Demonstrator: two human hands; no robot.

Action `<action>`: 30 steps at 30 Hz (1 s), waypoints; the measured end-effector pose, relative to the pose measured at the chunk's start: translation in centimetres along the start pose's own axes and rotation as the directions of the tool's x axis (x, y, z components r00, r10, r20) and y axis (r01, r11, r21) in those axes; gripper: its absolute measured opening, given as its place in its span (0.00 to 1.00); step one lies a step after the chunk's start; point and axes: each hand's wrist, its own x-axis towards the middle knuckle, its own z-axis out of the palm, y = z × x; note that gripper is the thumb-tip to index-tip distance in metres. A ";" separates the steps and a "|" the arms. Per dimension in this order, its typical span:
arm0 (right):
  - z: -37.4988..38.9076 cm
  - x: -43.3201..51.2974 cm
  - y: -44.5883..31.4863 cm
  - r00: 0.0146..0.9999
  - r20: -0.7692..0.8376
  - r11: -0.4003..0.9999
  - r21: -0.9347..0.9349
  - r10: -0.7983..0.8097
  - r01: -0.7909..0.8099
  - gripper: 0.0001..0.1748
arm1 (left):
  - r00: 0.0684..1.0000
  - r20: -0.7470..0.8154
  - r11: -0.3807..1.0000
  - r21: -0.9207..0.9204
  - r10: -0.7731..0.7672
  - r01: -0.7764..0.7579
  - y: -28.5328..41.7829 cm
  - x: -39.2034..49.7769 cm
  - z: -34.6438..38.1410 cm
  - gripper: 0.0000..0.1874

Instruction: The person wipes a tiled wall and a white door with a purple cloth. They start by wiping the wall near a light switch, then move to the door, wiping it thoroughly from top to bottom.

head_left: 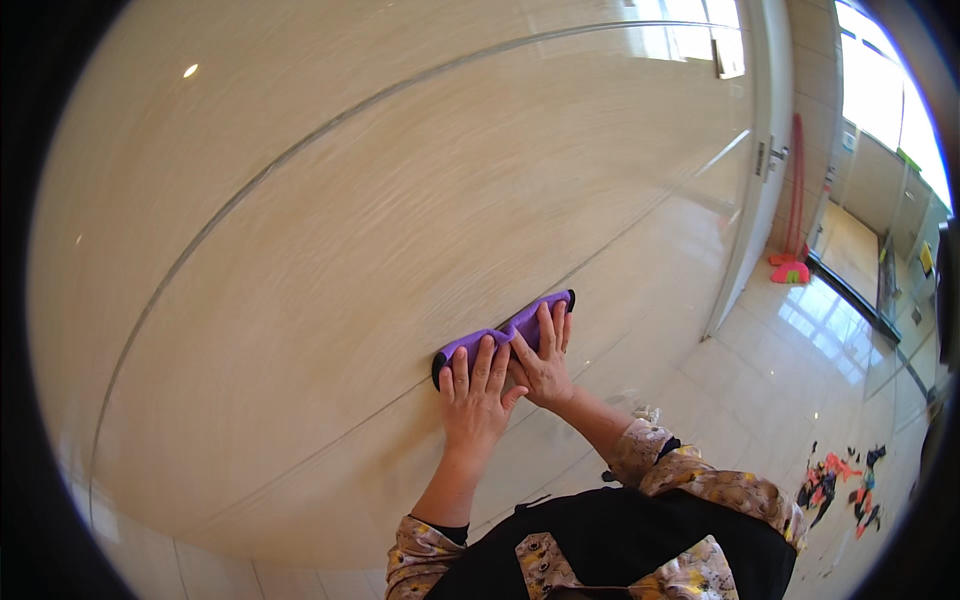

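A purple cloth with black ends, perhaps wrapped around a flat pad, lies slantwise against a glossy beige tiled wall. It is bunched in the middle, close to a thin tile joint. My left hand holds its left part against the wall, fingers stretched flat over it and thumb out to the side. On the right part, my right hand presses with its fingers spread. Both hands are side by side, nearly touching at the middle. What lies under the cloth is mostly hidden.
To the right are a white door frame with a metal handle, and a pink broom and dustpan. Scattered red and black scraps lie on the shiny tiled floor. Bright windows stand beyond.
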 end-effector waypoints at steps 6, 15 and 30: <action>1.7 -1.1 -7.0 0.977 0.108 0.983 0.044 -0.182 0.178 0.38 | 0.982 -0.086 0.985 0.032 -0.167 0.170 -5.2 -9.3 1.0 0.40; 1.2 2.1 -15.8 0.926 0.145 0.921 0.237 -0.348 0.309 0.36 | 0.898 -0.176 0.910 -0.180 -0.405 0.375 -10.1 -15.2 -3.1 0.40; -0.4 6.1 -1.7 0.990 -0.013 0.986 -0.093 -0.138 0.136 0.28 | 0.983 -0.148 0.993 -0.036 -0.112 0.108 -1.5 1.5 -2.3 0.45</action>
